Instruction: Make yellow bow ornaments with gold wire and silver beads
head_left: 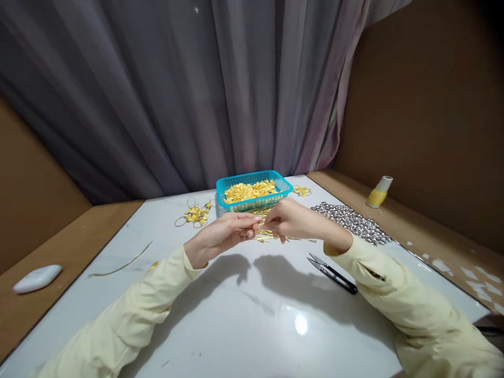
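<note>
Pinching: left hand (224,234), right hand (294,218), contents indistinct; nearby, shiny gold strips (262,212), crinkled scraps (250,191) in perforated basket (241,206).

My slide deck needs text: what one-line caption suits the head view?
Left hand and right hand close together over a white table, near a blue basket of yellow pieces.

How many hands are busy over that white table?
2: the left hand and the right hand, fingertips close together in front of the blue basket. Neither is wholly hidden, though some fingers are; no third hand shows.
</note>
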### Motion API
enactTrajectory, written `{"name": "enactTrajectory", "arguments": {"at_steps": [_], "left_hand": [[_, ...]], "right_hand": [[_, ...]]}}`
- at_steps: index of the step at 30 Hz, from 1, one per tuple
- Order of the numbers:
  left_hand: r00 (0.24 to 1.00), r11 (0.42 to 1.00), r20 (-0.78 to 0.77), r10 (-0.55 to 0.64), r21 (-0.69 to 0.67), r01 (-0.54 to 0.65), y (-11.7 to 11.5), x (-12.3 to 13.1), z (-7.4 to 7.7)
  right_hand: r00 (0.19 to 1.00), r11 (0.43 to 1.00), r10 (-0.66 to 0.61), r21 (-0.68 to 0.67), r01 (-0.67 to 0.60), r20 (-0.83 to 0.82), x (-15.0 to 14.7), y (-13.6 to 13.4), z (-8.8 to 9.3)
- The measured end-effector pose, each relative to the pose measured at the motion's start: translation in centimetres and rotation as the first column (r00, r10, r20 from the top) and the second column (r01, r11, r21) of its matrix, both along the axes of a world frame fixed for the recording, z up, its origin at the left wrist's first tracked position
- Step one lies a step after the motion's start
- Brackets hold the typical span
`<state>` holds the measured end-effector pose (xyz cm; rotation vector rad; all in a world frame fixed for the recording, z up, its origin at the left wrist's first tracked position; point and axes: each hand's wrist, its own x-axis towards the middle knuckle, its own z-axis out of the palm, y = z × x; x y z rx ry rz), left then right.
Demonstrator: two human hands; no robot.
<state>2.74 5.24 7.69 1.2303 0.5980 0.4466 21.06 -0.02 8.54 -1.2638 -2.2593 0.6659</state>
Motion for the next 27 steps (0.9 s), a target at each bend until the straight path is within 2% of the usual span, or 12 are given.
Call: {"name": "enactTrajectory", "arguments": {"at_steps": [4, 8, 10, 12, 15, 18, 21, 24, 27], "left_hand": [[0.997, 0.998, 0.049, 0.056, -0.008, -0.056, -0.1, 0.1, -0.1], [0.993, 0.977, -0.007, 0.115, 0.184, -0.112, -0.6, 0.2, 0.0], [0.984, 0.932, -0.076, 0.16, 0.34, -0.125, -1.0, 0.3, 0.3], [0.966, 0.859, -0.152, 0.208, 0.501, -0.106, -1.5, 0.3, 0.7], [0.941, 0.762, -0.237, 0.243, 0.647, -0.034, -2.1, 0.4, 1.3], [0.932, 0.716, -0.294, 0.212, 0.696, 0.057, -2.4, 0.5, 1.6], [0.93, 0.716, -0.315, 0.191, 0.693, 0.088, -2.4, 0.5, 1.5], [0.932, 0.727, -0.302, 0.2, 0.684, 0.066, -2.2, 0.5, 1.2], [0.934, 0.726, -0.297, 0.196, 0.684, 0.065, -1.9, 0.5, 0.8]], "right_hand": [[0.998, 0.998, 0.053, 0.048, -0.051, -0.035, -0.5, -0.5, 0.1], [1.0, 0.999, 0.015, 0.041, -0.014, -0.025, -0.5, -0.8, 0.5], [1.0, 1.0, -0.009, 0.01, 0.009, -0.01, -0.4, -0.8, 0.7], [1.0, 1.0, -0.024, -0.013, 0.024, -0.001, -0.2, -0.7, 0.8], [0.999, 0.999, -0.032, -0.034, 0.032, 0.007, -0.1, -0.5, 0.8], [0.998, 0.998, -0.041, -0.045, 0.043, 0.041, -0.1, -0.4, 0.7], [0.995, 0.999, -0.045, 0.019, 0.043, 0.092, -0.3, -0.3, 0.7], [0.993, 0.997, -0.039, 0.065, 0.031, 0.116, -0.4, -0.2, 0.6], [0.996, 0.999, -0.011, -0.037, 0.015, 0.089, -0.1, -0.1, 0.5]]}}
